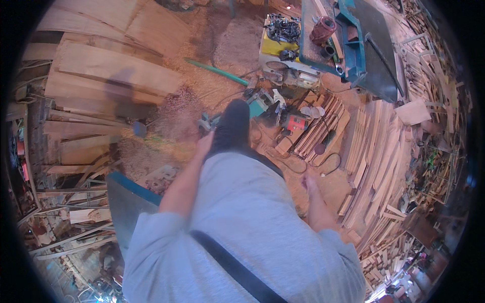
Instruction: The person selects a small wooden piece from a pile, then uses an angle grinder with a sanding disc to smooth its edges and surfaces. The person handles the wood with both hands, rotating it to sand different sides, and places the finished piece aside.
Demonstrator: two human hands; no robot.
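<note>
My left hand (204, 142) hangs beside my dark trouser leg (230, 129), its fingers hidden or too blurred to make out. Just beyond it, partly behind the leg, is a grey-green power tool (205, 123) on the dusty floor. My right hand (309, 182) hangs low at my right side, apart from everything around it. Its fingers point away and are blurred, and no held thing shows there. A dark cable (293, 169) loops over the floor beside that hand. Past the cable, a red box-shaped device (297, 122) sits by stacked wooden strips (323, 134).
Wide wooden boards (116, 65) lie at the left. Long planks (376, 151) run along the right. A blue-green machine table (328, 38) stands far right, and another machine's edge (134, 194) rises at my left. A green bar (217, 71) crosses the sawdust ahead.
</note>
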